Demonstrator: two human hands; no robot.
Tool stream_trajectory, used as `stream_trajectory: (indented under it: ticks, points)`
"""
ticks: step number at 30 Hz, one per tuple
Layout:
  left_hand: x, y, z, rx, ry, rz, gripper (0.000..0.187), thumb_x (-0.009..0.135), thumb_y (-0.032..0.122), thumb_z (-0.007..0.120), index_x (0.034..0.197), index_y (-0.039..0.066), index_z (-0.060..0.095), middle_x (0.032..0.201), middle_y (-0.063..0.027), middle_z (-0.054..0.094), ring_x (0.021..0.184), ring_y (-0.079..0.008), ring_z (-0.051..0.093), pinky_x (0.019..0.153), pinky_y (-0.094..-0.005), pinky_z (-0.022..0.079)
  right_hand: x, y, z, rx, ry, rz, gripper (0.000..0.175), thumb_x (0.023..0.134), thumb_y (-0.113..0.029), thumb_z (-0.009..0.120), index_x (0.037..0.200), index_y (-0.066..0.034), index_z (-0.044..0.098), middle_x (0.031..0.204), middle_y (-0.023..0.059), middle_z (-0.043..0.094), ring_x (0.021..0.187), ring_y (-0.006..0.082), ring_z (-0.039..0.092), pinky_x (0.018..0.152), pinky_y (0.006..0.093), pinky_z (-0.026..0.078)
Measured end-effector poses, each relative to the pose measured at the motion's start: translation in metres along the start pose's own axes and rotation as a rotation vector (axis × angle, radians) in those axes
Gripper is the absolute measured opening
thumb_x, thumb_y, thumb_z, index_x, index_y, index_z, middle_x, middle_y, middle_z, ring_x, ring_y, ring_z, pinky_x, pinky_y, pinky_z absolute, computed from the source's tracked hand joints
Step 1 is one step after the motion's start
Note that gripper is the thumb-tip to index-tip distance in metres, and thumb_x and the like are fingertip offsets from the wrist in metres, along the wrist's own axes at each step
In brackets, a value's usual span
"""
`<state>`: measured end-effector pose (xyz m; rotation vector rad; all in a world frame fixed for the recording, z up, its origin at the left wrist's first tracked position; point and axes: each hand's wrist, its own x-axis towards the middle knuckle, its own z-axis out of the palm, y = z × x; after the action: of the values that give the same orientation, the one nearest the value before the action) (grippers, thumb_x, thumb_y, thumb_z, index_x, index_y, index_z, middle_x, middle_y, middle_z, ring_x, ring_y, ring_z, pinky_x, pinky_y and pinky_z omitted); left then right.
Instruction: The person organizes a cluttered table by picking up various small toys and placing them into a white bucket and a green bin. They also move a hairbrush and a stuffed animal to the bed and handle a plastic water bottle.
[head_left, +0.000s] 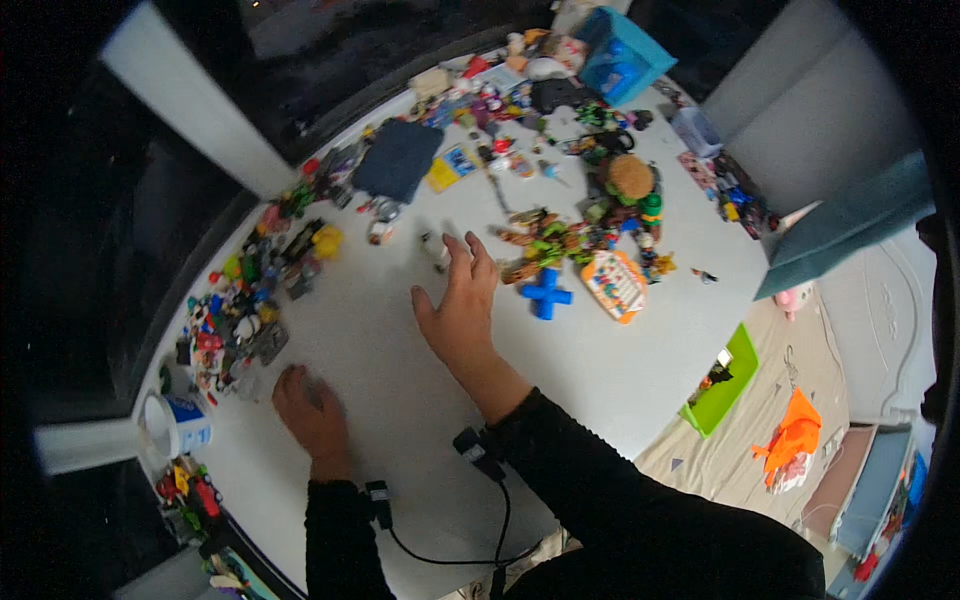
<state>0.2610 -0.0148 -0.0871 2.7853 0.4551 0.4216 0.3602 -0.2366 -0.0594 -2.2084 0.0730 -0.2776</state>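
Observation:
My right hand (461, 300) reaches over the white table (390, 352) with fingers apart. Just past its fingertips lies a small pale figure (435, 251), blurred; I cannot tell whether a finger touches it. My left hand (309, 412) hovers or rests near the left toy pile (244, 322), its fingers curled; its palm side is hidden, so I cannot tell whether it holds anything. Right of my right hand are a blue plastic cross-shaped piece (547, 294), an orange-edged card with pictures (615, 286) and brown and green toy pieces (551, 244).
Small toys line the window edge. A white tub (176, 426) stands at left, a dark flat pad (399, 160) and a yellow-blue packet (453, 168) farther back, a blue bin (624, 60) at the far corner. A green tray (727, 386) sits beyond the table's right edge.

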Motion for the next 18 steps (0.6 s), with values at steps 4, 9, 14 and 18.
stream_trajectory:
  ticks: [4, 9, 14, 18]
  points:
    - [0.002, 0.008, -0.003, -0.026, 0.021, 0.055, 0.035, 0.085, 0.005, 0.061, 0.120, 0.003, 0.056, 0.130, -0.0191, 0.051, 0.124, -0.0358, 0.043, 0.107, -0.0464, 0.034, 0.023, 0.003, 0.012, 0.254, -0.195, 0.057, 0.096, 0.081, -0.014, 0.074, 0.151, -0.0020, 0.010, 0.154, 0.0319, 0.005, 0.144, 0.0441, 0.016, 0.115, 0.0505, 0.026]
    - [0.002, 0.002, -0.004, -0.032, -0.004, 0.095, 0.035, 0.085, 0.003, 0.058, 0.120, 0.002, 0.055, 0.130, -0.0183, 0.050, 0.125, -0.0345, 0.042, 0.107, -0.0455, 0.033, 0.027, -0.015, 0.006, 0.462, -0.178, -0.092, 0.097, 0.079, -0.010, 0.074, 0.152, -0.0022, 0.011, 0.155, 0.0320, 0.004, 0.144, 0.0438, 0.018, 0.115, 0.0517, 0.024]
    - [0.000, 0.003, -0.004, -0.019, -0.036, 0.027, 0.036, 0.087, 0.002, 0.055, 0.123, 0.001, 0.053, 0.132, -0.0186, 0.048, 0.124, -0.0354, 0.042, 0.107, -0.0453, 0.034, -0.003, 0.071, -0.133, -0.107, 0.228, -0.231, 0.108, 0.066, -0.022, 0.085, 0.151, -0.0051, 0.021, 0.152, 0.0341, 0.012, 0.143, 0.0463, 0.017, 0.113, 0.0577, 0.020]
    - [0.003, 0.008, -0.006, -0.013, -0.031, 0.085, 0.036, 0.087, 0.002, 0.053, 0.123, -0.001, 0.052, 0.130, -0.0209, 0.047, 0.123, -0.0371, 0.043, 0.105, -0.0460, 0.035, -0.020, 0.112, -0.182, -0.513, 0.156, 0.255, 0.124, 0.057, -0.047, 0.088, 0.151, -0.0051, 0.020, 0.149, 0.0397, 0.014, 0.140, 0.0543, 0.015, 0.109, 0.0642, 0.019]
